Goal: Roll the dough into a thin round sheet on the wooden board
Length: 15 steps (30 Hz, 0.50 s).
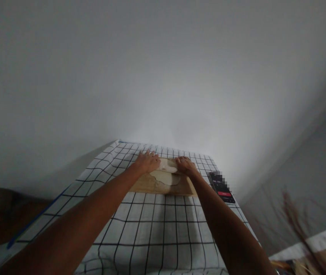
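Both my arms reach forward over the table to a pale wooden rolling pin [168, 165]. My left hand [147, 162] presses down on the pin's left end, with its fingers reaching over the far side. At the right end, my right hand [186, 165] is curled over it. Beneath the pin, a thin, flattened sheet of pale dough [165, 178] with an uneven edge lies on a wooden board [151, 186]. My hands partly cover the board and the pin's ends.
A white cloth with a black grid [151, 229] covers the table. A phone with a lit screen [221, 188] lies by the right edge. A plain wall [163, 76] rises behind the table. Blurred thin stems [294, 217] stand at the lower right.
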Each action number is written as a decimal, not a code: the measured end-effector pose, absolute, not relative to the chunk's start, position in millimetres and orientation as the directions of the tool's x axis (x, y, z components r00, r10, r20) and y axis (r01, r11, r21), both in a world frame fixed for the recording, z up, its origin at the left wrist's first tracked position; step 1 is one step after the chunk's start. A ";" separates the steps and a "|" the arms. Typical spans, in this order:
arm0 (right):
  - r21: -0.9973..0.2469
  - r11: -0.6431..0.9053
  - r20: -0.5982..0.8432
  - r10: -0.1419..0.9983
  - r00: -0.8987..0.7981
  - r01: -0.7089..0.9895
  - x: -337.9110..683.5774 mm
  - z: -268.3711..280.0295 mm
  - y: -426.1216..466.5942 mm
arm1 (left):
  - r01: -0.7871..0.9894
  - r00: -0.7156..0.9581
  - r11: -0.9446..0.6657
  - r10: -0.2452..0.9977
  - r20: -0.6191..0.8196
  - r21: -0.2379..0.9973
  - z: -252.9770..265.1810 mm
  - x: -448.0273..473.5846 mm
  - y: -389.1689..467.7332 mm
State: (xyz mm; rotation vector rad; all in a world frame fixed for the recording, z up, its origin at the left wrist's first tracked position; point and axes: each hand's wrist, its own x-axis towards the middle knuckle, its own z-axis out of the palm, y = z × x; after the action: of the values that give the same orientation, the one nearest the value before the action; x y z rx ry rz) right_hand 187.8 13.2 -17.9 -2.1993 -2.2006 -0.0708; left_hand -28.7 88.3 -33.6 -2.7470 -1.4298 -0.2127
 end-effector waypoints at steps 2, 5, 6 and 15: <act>0.013 0.010 0.038 0.999 -0.011 1.000 189.4 -19.0 21.3 | 0.781 0.613 -0.622 0.779 0.130 0.044 -32.1 -24.9 93.1; 0.014 0.037 0.011 0.999 -0.037 0.999 190.8 -17.6 28.0 | 0.761 0.637 -0.644 0.765 0.093 0.086 -32.5 -21.4 99.5; 0.013 0.046 0.002 0.999 -0.046 0.999 191.2 -16.7 28.8 | 0.774 0.620 -0.625 0.781 0.077 0.101 -33.6 -21.0 101.7; -0.002 0.021 -0.090 0.996 -0.021 1.000 190.8 -14.7 22.8 | 0.894 0.412 -0.417 0.909 0.063 0.165 -52.5 -21.5 109.9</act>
State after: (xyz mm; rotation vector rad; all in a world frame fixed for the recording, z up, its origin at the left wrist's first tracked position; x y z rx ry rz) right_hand 190.8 22.8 -14.7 -2.2407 -2.2894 0.1030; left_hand -21.5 109.9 -52.5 -2.7268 -1.7472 -0.2321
